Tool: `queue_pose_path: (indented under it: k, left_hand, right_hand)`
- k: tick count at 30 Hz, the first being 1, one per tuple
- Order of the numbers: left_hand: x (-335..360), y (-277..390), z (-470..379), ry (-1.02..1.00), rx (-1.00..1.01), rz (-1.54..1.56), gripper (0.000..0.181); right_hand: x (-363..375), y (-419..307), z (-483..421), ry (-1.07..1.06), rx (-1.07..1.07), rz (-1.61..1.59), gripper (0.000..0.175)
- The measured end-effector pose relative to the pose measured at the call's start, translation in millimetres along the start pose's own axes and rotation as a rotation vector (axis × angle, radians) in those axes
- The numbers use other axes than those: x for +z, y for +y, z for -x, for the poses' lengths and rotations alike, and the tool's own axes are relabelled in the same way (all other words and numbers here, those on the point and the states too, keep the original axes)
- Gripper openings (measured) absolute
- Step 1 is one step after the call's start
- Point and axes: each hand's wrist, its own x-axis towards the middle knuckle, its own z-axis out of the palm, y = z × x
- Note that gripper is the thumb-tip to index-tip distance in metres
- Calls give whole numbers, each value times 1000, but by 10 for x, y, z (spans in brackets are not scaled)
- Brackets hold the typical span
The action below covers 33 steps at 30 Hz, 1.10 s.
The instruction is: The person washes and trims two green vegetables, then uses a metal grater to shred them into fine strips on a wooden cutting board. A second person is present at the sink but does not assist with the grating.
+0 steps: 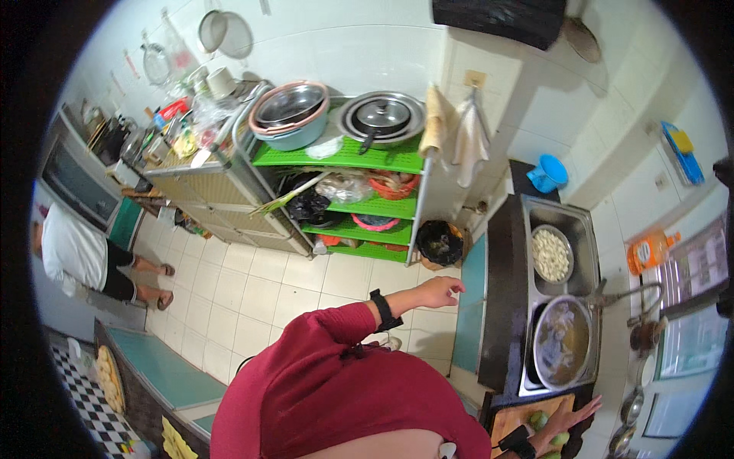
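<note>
My left hand (441, 292) hangs in the air beside the sink counter (500, 292), fingers loosely bent and holding nothing. At the lower right, my right hand (565, 423) is over a wooden cutting board (507, 419), its fingers spread. Several green vegetables (538, 420) lie on that board, partly hidden by the hand; whether it touches them I cannot tell. In the double sink (582, 229) stand a metal bowl of pale cut pieces (551, 253) and a larger metal basin (562, 344) with cloudy water and something greyish in it.
A faucet (628, 295) reaches over the sink; a blue plastic jug (547, 173) stands behind. A lined trash bin (440, 244) is beside a green-shelved rack (344, 155) with basins and pans. Another person (74, 252) stands far left. An orange bottle (648, 252) is by the window.
</note>
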Motion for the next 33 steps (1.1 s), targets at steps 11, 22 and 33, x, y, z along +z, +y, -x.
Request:
queue_pose_path:
  k: [11, 22, 33]
  left_hand:
    - [-939, -766, 1384, 403, -199, 111, 39]
    - [-1185, -668, 2318, 811, -477, 148, 35]
    - [-2097, -1088, 2363, 858, -423, 89, 36]
  right_hand:
    - [1141, -1070, -119, -394, 359, -230, 13]
    - [2275, -2190, -437, -779, 144, -903, 22]
    - [2731, -3501, -367, -866, 111, -1018, 10]
